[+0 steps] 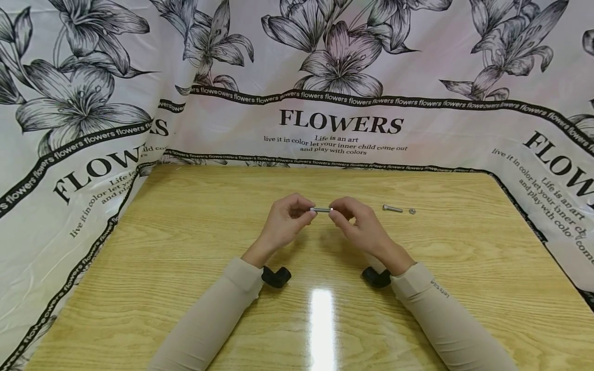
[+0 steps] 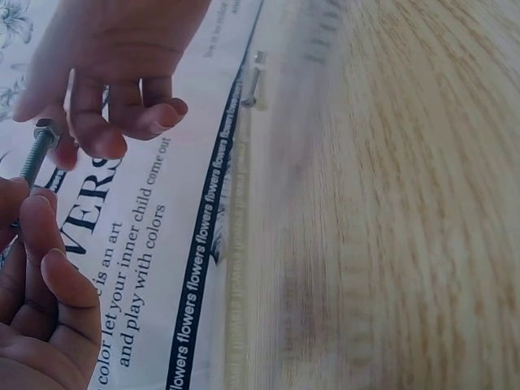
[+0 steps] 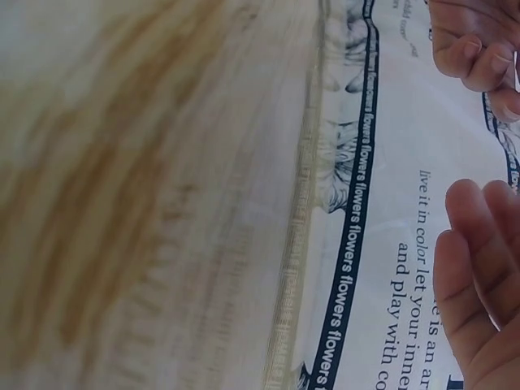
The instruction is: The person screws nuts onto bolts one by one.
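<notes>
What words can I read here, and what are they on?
"FLOWERS": on the cloth.
"flowers flowers flowers": on its black stripes.
"Life is an art live it in color let your inner child come out and play with colors": also on the cloth.
Right sleeve: writing too small to read.
Held bolt: none readable.

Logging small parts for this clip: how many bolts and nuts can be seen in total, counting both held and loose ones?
Bolts: 2 (held bolt, loose bolt)
Nuts: 2 (end nut on the held bolt, loose nut)
Total: 4
</notes>
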The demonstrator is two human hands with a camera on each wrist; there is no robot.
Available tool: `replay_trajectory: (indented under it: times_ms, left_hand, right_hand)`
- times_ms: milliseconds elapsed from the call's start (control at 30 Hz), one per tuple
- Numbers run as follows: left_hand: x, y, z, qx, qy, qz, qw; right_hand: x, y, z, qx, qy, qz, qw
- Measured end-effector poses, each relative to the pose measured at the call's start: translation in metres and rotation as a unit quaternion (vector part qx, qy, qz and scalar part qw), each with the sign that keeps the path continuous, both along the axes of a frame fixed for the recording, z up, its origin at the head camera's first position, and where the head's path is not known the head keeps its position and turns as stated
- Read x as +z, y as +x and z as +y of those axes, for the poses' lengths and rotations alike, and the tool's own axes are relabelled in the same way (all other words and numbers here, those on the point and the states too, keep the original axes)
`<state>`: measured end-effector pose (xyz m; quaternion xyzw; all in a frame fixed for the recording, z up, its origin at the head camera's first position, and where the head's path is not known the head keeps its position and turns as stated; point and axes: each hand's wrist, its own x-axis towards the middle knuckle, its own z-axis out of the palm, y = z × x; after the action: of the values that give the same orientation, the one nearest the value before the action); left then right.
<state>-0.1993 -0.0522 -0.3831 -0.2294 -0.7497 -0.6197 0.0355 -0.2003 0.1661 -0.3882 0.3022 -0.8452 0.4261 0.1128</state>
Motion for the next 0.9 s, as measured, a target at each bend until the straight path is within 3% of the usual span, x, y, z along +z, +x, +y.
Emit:
replay_trajectory:
  times_ms: [133, 400, 900]
  left_hand:
    - [-0.0004, -0.0001, 0.0006, 0.002, 0.001, -0.002, 1.0000]
    - [-0.0003, 0.0002, 0.0005, -0.001, 0.002, 0.001, 1.0000]
    - [-0.0016, -0.0004, 0.0004, -0.003, 0.010, 0.005, 0.9999]
  right_hand:
    - [-0.0001, 0.0006, -0.0001, 0.013, -0.017, -0.004, 0.9998]
    - [-0.0002, 0.0006, -0.0016, 0.033, -0.025, 0.032, 0.9986]
    - [0.0015, 0.0027, -0.0015, 0.003, -0.006, -0.026, 0.9996]
